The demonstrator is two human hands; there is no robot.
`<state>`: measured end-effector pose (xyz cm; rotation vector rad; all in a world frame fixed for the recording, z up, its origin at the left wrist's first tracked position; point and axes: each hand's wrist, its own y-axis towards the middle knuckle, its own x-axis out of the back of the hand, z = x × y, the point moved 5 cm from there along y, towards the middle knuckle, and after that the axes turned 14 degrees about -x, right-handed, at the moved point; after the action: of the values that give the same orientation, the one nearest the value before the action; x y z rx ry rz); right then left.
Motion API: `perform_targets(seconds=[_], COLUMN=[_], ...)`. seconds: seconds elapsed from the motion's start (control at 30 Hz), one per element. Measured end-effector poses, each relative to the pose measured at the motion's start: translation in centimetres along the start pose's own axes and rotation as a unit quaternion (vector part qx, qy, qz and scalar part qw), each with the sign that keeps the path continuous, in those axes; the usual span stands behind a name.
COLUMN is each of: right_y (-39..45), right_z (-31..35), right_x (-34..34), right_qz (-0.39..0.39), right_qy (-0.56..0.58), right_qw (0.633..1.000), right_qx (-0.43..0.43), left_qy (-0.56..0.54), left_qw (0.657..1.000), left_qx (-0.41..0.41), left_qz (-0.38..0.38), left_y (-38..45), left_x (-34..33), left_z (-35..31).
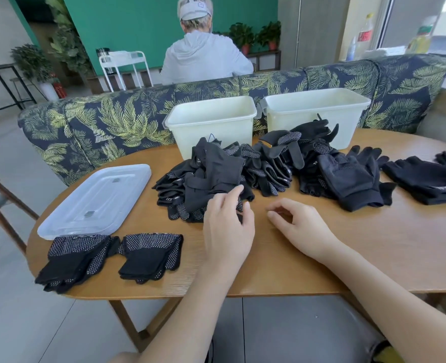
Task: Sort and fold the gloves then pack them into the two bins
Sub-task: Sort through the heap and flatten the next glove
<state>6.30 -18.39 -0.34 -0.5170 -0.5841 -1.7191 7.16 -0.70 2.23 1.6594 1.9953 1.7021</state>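
Left hand (227,226) pinches dotted black fabric at glove pile (206,179) edge; right hand (299,226) loosely curled, holding nothing, on woodgrain table (374,258). Two translucent rectangular bins (211,121) behind.

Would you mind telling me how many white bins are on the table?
2. The left bin stands behind the glove pile; the right bin stands beside it, by the sofa back. Neither shows gloves inside.

Table: an oval wooden table (321,260) is seen in the foreground.
Lid: a clear plastic lid (96,200) is laid flat on its left part.
Seating: a dark leaf-patterned sofa back (106,121) is set behind.
Background: a person in a grey hoodie (203,58) is seated facing away; potted green plants (256,36) are lined against a green wall.
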Motion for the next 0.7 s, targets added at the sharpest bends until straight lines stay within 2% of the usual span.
perform_targets(seconds=[0.1,0.2,0.3,0.37,0.53,0.7], right_y=[1.6,3.1,4.7,5.7,8.0,8.7], right_z=[0.8,2.0,2.7,3.1,3.6,4.1], right_x=[-0.7,-1.3,-2.0,-2.8,-4.3,-4.5], right_qz=[-0.008,-0.026,-0.045,-0.056,-0.067,-0.08], right_qy=[0.027,0.076,0.139,0.176,0.215,0.217], right_qw=[1.0,0.997,0.989,0.982,0.97,0.967], right_qx=[0.004,0.007,-0.012,-0.033,-0.09,-0.108], left_qy=[0.073,0.103,0.089,0.081,0.05,-0.02], left_qw=[0.996,0.994,0.99,0.987,0.991,0.996], left_qx=[-0.034,-0.031,0.026,0.045,0.053,0.073], left_qz=[-0.037,0.014,0.105,0.128,0.111,0.05], left_y=[1.3,2.0,1.6,1.2,1.4,1.4], left_x=[-0.5,-1.1,-2.1,-2.4,-2.2,-1.8], left_z=[0.6,1.5,3.0,3.4,3.6,3.9])
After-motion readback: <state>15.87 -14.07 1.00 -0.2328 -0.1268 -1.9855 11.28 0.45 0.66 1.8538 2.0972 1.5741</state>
